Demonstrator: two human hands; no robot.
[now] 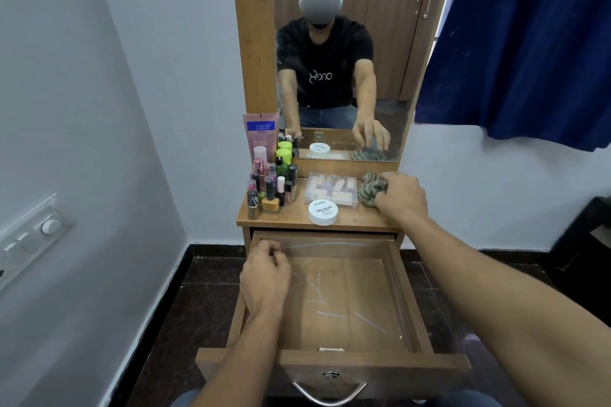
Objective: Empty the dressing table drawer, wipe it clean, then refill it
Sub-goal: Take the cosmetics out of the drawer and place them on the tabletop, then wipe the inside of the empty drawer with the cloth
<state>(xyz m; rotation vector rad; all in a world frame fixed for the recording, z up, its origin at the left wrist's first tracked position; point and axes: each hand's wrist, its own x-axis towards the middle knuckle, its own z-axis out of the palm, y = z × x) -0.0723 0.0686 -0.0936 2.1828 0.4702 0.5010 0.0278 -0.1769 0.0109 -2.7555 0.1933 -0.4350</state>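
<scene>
The drawer (347, 301) stands pulled fully out below both hands, its wooden floor bare except for pale streaks and scratches. The left hand (264, 277) hangs over the drawer's back left corner with fingers curled loosely inward; whether it pinches anything small, I cannot tell. The right hand (400, 196) is up on the dressing table top (294, 220), closed over the edge of a crumpled mottled cloth (372, 190) at the top's far right end — fingers wrapped on the fabric, the rest of it bunched to the hand's left.

Just left of that cloth lies a clear flat case (332, 190), and nearer the drawer from it sits a round white nail polish tub (323, 212). Further left, above the left hand, a tight cluster of small bottles (271, 188) crowds the corner, with a pink tube (261, 139) upright behind them against the mirror (344, 53). A blue curtain (522, 40) hangs beyond the right hand.
</scene>
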